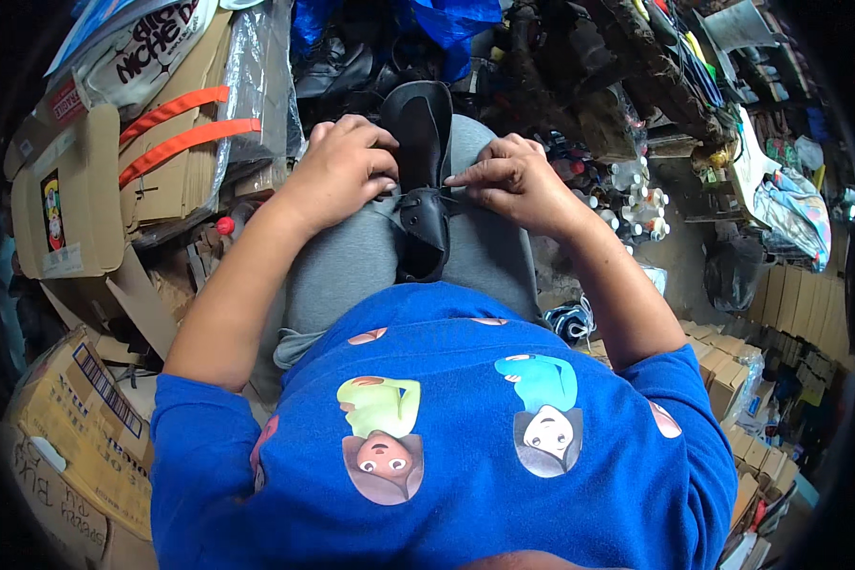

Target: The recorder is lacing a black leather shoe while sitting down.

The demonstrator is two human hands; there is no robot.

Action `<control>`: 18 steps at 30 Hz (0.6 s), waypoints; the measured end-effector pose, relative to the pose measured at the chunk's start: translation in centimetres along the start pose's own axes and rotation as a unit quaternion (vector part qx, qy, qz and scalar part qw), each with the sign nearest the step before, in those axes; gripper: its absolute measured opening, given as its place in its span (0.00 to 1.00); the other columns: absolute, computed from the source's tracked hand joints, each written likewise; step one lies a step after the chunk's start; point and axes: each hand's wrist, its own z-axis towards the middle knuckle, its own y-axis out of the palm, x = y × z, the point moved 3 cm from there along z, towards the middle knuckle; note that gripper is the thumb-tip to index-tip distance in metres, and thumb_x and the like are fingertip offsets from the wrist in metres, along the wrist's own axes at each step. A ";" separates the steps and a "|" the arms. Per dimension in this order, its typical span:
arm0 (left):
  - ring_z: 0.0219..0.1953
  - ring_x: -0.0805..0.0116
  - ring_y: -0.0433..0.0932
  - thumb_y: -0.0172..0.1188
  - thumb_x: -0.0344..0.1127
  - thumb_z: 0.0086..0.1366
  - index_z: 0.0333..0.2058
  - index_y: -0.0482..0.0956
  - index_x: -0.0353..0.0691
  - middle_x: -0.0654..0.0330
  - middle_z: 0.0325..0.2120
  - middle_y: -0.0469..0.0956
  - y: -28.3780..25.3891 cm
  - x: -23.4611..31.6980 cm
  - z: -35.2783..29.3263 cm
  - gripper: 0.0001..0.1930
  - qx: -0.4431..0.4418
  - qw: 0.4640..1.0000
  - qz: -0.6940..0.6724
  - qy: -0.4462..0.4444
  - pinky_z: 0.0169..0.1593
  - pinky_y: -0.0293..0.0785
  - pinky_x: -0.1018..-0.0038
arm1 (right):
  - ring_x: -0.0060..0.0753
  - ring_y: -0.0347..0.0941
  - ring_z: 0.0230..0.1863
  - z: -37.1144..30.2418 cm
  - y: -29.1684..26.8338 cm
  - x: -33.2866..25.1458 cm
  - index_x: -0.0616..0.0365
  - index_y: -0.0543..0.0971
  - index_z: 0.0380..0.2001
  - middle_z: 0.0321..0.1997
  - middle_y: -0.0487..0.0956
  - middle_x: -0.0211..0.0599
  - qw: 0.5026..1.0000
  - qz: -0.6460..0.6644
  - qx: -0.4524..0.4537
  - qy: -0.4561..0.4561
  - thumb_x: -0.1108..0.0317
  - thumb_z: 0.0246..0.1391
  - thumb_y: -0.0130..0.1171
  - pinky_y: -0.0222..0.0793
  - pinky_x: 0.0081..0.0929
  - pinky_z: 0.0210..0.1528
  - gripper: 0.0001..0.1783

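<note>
I see a bright blue shirt (467,418) on the wearer, its left sleeve (199,465) and right sleeve (679,399) both short and plain. Two cartoon figures are printed across it, heads toward the near side: the left figure (383,432) has a lime-green top, the right figure (547,413) a turquoise one, both with dark hair. I catch parts of more prints (368,335) at the far edge and both sides. Farther off are heather-grey trousers (337,252), bunched at the left. The left hand (347,163) and right hand (521,185) are bare.
</note>
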 end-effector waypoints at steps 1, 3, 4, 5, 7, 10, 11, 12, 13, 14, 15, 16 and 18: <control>0.52 0.63 0.69 0.63 0.32 0.54 0.37 0.79 0.45 0.65 0.43 0.76 0.1 -0.1 0.1 0.10 0.012 1.000 -0.013 0.001 0.57 0.58 0.62 | 0.34 0.68 0.45 0.4 -0.3 -0.4 0.37 0.85 0.35 0.33 0.76 0.27 1.000 0.000 0.001 -0.002 0.59 0.47 0.64 0.52 0.38 0.56 0.10; 0.50 0.63 0.70 0.63 0.32 0.54 0.35 0.78 0.44 0.63 0.40 0.76 0.0 -0.1 0.0 0.09 0.011 0.999 -0.030 -0.008 0.55 0.58 0.62 | 0.38 0.72 0.43 1.8 -1.1 -1.5 0.46 0.84 0.32 0.35 0.77 0.32 0.997 -0.005 0.074 0.008 0.53 0.44 0.66 0.58 0.40 0.53 0.13; 0.48 0.63 0.71 0.63 0.31 0.54 0.33 0.77 0.43 0.62 0.37 0.76 -0.1 -0.1 0.1 0.07 0.008 0.999 -0.049 -0.017 0.54 0.58 0.61 | 0.38 0.72 0.43 2.6 -1.2 -2.1 0.46 0.84 0.32 0.35 0.77 0.32 0.997 -0.006 0.076 0.009 0.53 0.44 0.66 0.58 0.40 0.53 0.13; 0.48 0.63 0.71 0.63 0.31 0.54 0.33 0.77 0.43 0.62 0.37 0.76 -0.3 0.0 0.2 0.07 0.009 0.999 -0.048 -0.015 0.54 0.58 0.61 | 0.40 0.74 0.43 3.5 -1.1 -2.3 0.50 0.83 0.30 0.37 0.78 0.34 0.996 0.007 0.068 0.056 0.51 0.43 0.66 0.60 0.41 0.51 0.16; 0.41 0.59 0.72 0.61 0.29 0.55 0.31 0.74 0.39 0.58 0.30 0.73 -1.6 0.5 0.2 0.06 0.046 0.996 -0.079 -0.018 0.48 0.63 0.63 | 0.46 0.76 0.36 4.5 -0.4 -1.7 0.56 0.81 0.32 0.34 0.79 0.42 0.992 -0.089 0.078 0.053 0.50 0.44 0.67 0.69 0.40 0.41 0.20; 0.34 0.56 0.71 0.59 0.26 0.56 0.31 0.73 0.37 0.55 0.27 0.70 -4.1 0.0 -0.7 0.05 0.022 0.994 -0.090 -0.060 0.40 0.66 0.65 | 0.44 0.76 0.37 5.4 -0.2 -0.7 0.57 0.80 0.30 0.34 0.78 0.43 0.982 -0.093 -0.068 0.149 0.48 0.44 0.66 0.70 0.38 0.39 0.22; 0.32 0.54 0.71 0.59 0.25 0.56 0.30 0.71 0.35 0.54 0.26 0.68 -4.9 0.3 -1.2 0.05 0.024 0.995 -0.089 -0.046 0.35 0.67 0.66 | 0.46 0.75 0.36 5.3 -0.4 -0.7 0.59 0.79 0.28 0.31 0.78 0.43 0.975 -0.031 -0.088 0.200 0.47 0.45 0.66 0.69 0.39 0.39 0.23; 0.32 0.54 0.71 0.59 0.25 0.56 0.30 0.71 0.35 0.54 0.26 0.68 -5.6 1.0 -1.5 0.05 0.025 0.995 -0.089 -0.045 0.35 0.67 0.66 | 0.46 0.75 0.36 5.1 0.1 -0.5 0.59 0.79 0.28 0.31 0.78 0.43 0.975 -0.032 -0.088 0.200 0.47 0.45 0.66 0.69 0.39 0.39 0.23; 0.33 0.54 0.71 0.59 0.26 0.55 0.30 0.72 0.36 0.54 0.26 0.68 -6.1 1.8 -1.7 0.05 0.026 0.997 -0.065 -0.029 0.36 0.67 0.66 | 0.46 0.75 0.34 4.9 0.6 -0.1 0.59 0.78 0.27 0.29 0.77 0.43 0.985 -0.059 -0.038 0.159 0.47 0.45 0.66 0.69 0.39 0.38 0.23; 0.33 0.54 0.71 0.60 0.26 0.55 0.30 0.72 0.36 0.55 0.27 0.69 -6.6 2.4 -1.5 0.06 0.026 0.999 -0.042 -0.011 0.37 0.67 0.65 | 0.46 0.75 0.31 4.8 0.8 0.1 0.59 0.78 0.26 0.27 0.77 0.42 0.989 -0.085 0.012 0.118 0.46 0.45 0.65 0.69 0.40 0.36 0.24; 0.33 0.54 0.71 0.60 0.26 0.55 0.30 0.72 0.36 0.55 0.27 0.69 -7.0 2.6 -0.9 0.06 0.027 0.999 -0.043 -0.010 0.37 0.67 0.65 | 0.47 0.77 0.36 4.8 0.8 -0.2 0.55 0.79 0.29 0.29 0.80 0.38 0.984 -0.084 -0.021 0.153 0.44 0.46 0.63 0.64 0.43 0.44 0.23; 0.34 0.54 0.71 0.60 0.27 0.54 0.29 0.72 0.37 0.55 0.28 0.69 -7.6 3.3 -0.1 0.06 0.069 0.997 -0.011 0.036 0.38 0.67 0.65 | 0.47 0.77 0.36 4.8 0.9 -0.7 0.55 0.79 0.29 0.29 0.80 0.38 0.985 -0.085 -0.022 0.150 0.44 0.46 0.63 0.64 0.43 0.44 0.23; 0.35 0.55 0.71 0.61 0.28 0.54 0.29 0.72 0.37 0.56 0.28 0.69 -7.8 4.0 2.1 0.06 0.114 0.990 0.024 0.079 0.39 0.66 0.65 | 0.43 0.76 0.32 4.2 0.6 -1.5 0.57 0.78 0.28 0.31 0.79 0.38 0.986 -0.005 0.052 0.157 0.50 0.45 0.67 0.67 0.37 0.38 0.20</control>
